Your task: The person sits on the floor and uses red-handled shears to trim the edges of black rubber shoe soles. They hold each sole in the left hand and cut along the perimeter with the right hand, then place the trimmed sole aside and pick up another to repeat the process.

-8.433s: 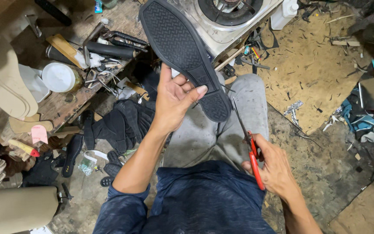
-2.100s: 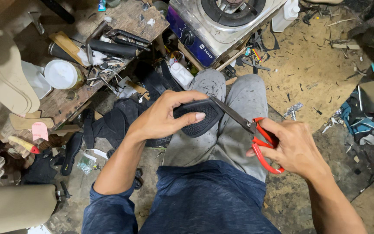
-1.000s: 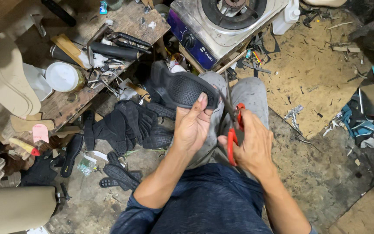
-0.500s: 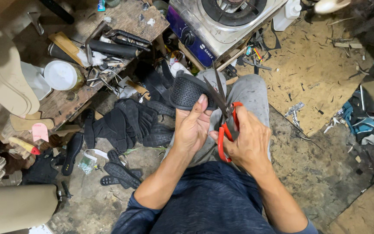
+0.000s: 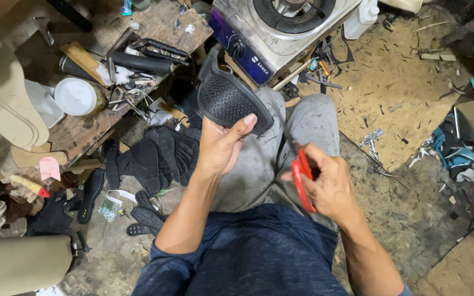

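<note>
Left hand [image 5: 223, 148] — grip clamped on the black rubber sole [image 5: 231, 101], thumb across its ribbed tread, sole raised above the knees. Right hand [image 5: 327, 183] — grip closed through the red handles of the scissors [image 5: 302, 178], held just right of the sole, blades blurred. Beyond the left grip: gas stove [image 5: 281, 22]; to its left, a cluttered table [image 5: 78, 134].

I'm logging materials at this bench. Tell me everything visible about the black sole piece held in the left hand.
The black sole piece looks like flexible rubber, with a fine ribbed tread on the face turned up and a smooth raised edge. It curves, bent rather than flat. The left hand grips its near edge, thumb on the tread, holding it above the grey-trousered knees. The scissors are apart from it.
</note>
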### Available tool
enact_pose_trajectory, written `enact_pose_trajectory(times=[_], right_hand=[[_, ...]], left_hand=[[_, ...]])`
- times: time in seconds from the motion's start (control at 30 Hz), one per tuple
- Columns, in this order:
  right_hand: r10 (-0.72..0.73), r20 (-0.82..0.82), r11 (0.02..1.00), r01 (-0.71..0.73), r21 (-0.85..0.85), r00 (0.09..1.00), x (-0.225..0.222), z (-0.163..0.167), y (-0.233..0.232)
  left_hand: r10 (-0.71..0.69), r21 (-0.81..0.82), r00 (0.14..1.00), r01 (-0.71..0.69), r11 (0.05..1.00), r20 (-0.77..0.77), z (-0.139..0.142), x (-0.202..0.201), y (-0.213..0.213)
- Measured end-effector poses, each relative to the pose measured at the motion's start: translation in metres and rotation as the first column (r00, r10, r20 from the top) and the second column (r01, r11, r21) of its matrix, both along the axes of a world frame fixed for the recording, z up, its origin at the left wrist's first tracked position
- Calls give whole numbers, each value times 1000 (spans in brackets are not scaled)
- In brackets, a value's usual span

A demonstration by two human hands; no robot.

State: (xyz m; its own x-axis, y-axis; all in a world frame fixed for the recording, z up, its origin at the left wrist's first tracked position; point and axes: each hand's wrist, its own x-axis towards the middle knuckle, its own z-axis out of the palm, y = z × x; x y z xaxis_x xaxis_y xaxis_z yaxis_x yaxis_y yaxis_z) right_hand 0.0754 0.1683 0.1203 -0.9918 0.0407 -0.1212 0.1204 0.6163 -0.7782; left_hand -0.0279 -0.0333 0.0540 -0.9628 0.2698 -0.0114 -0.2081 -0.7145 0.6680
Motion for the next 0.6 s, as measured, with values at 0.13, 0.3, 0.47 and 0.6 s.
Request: enact_pose_trajectory(times=[0.13,0.3,0.47,0.6], right_hand=[[-14,-49,998,17,57,999,-2,-9,4],[59,-37,977,-50,208,998,-2,0,-2],[34,-14,970,-29,240,999,-3,13,-9],[30,43,961,-41,274,999,-4,16,-9]], left_hand=[[1,41,1000,-1,999,9,2,-1,1],[-12,19,1000,12,1000,19,-1,-1,2],[-4,-37,1000,3,999,-20,0,-2,1],[-41,-56,998,38,998,-46,4,-4,-6]])
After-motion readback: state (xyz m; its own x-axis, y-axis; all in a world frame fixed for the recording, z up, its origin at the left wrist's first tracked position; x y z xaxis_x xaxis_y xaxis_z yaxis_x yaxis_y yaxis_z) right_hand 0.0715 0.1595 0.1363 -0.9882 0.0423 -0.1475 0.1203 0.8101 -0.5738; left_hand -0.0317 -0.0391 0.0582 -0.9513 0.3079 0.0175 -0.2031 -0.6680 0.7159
